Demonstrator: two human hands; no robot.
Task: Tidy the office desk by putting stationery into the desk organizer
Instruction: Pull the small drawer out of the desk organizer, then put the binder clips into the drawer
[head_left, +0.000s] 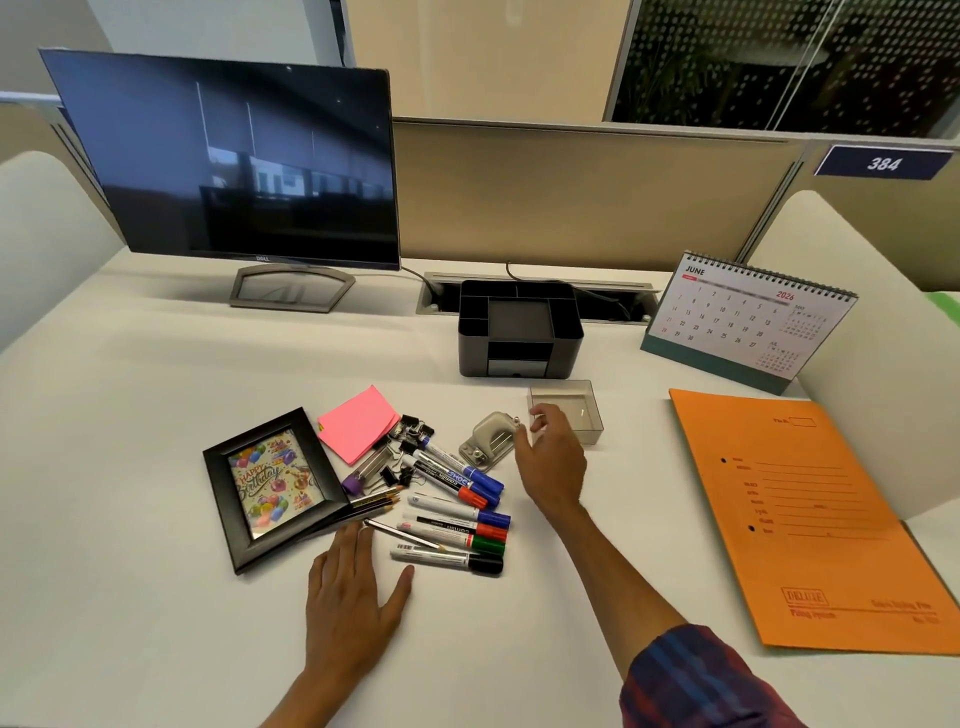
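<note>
Seven markers (457, 512) lie mid-desk, two reading "DOMS" and "Camlin", beside three pencils (376, 503), one pink sticky pad (357, 423) and one hole punch (491, 441). The black desk organizer (521, 327) stands at twelve o'clock. The left hand (350, 592) rests flat, fingers straight; the right hand (553, 457) hovers relaxed by one clear tray (569, 410). One Dell monitor (228, 161) and a "JUNE 2026" calendar (737, 322) stand behind.

A white desk (156, 395) carries a monitor (228, 161) at its back left corner, a black desk organizer (521, 332) at the back edge's middle, and a desk calendar (743, 322) toward the back right. An orange folder (810, 514) lies along the right edge. Mid-surface lie a picture frame (270, 488), pink sticky notes (358, 423), binder clips (413, 431), markers (457, 519), pencils (376, 504), a hole punch (491, 441) and a clear tray (569, 410); the left hand (348, 597) rests flat near the front edge.
</note>
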